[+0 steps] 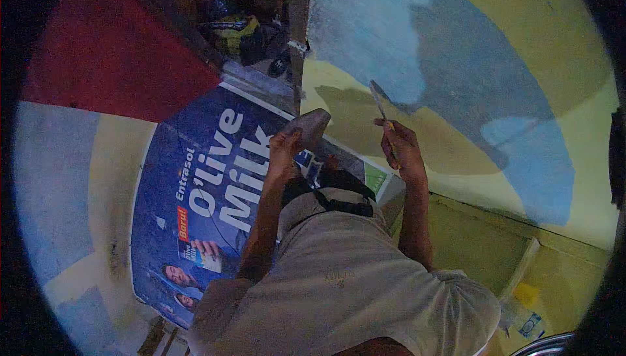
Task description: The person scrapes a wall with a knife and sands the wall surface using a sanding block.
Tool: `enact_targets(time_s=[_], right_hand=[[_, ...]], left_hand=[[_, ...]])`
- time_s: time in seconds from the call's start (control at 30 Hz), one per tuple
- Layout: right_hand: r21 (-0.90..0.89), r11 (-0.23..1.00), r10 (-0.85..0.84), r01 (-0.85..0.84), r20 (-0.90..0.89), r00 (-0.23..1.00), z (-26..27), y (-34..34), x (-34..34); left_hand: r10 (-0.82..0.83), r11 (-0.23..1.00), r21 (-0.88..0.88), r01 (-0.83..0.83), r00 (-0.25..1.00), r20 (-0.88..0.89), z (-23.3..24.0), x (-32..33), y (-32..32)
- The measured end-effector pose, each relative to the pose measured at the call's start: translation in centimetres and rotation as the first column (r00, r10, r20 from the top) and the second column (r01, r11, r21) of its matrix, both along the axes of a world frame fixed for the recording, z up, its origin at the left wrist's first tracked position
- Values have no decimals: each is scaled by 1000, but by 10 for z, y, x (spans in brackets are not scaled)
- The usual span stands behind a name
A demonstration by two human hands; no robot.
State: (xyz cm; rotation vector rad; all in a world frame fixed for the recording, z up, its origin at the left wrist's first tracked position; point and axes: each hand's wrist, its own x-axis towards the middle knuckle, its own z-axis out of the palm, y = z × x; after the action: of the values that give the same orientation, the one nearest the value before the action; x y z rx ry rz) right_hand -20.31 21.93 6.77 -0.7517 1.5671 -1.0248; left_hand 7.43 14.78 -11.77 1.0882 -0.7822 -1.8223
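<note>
My left hand (284, 148) grips a flat, greyish-brown piece (313, 125) with angled edges; its material is unclear. To the right, my right hand (401, 145) holds a slim tool (380, 101), perhaps a knife or brush, by its yellow handle. The tool's narrow tip points up towards the wall painted yellow and blue (455, 62). Beneath my left hand lies a large blue printed banner (171, 160) with white lettering and pictures of people. My fingers partly hide both held things.
A red panel (117, 57) fills the upper left. Dark clutter with a yellow item (237, 35) stands at the top. At the lower right are a clear plastic bag (521, 307) and a curved metal rim (547, 344). A green corner piece (375, 177) lies near my waist.
</note>
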Motion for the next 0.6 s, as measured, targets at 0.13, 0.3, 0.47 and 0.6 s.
enact_targets(time_s=[0.13,0.3,0.47,0.6], right_hand=[[3,1000,1,-1,39,999,-10,-9,3],[-1,999,-46,46,51,998,-15,-11,12],[-9,998,-58,58,18,998,-14,-17,18],[-3,995,-99,99,-67,993,-18,-15,25]], left_hand=[[104,986,148,-75,975,-199,46,-3,0],[99,976,216,-10,909,-405,63,0,-6],[75,984,178,-7,921,-382,54,-4,-3],[23,983,173,56,906,-423,41,8,-5]])
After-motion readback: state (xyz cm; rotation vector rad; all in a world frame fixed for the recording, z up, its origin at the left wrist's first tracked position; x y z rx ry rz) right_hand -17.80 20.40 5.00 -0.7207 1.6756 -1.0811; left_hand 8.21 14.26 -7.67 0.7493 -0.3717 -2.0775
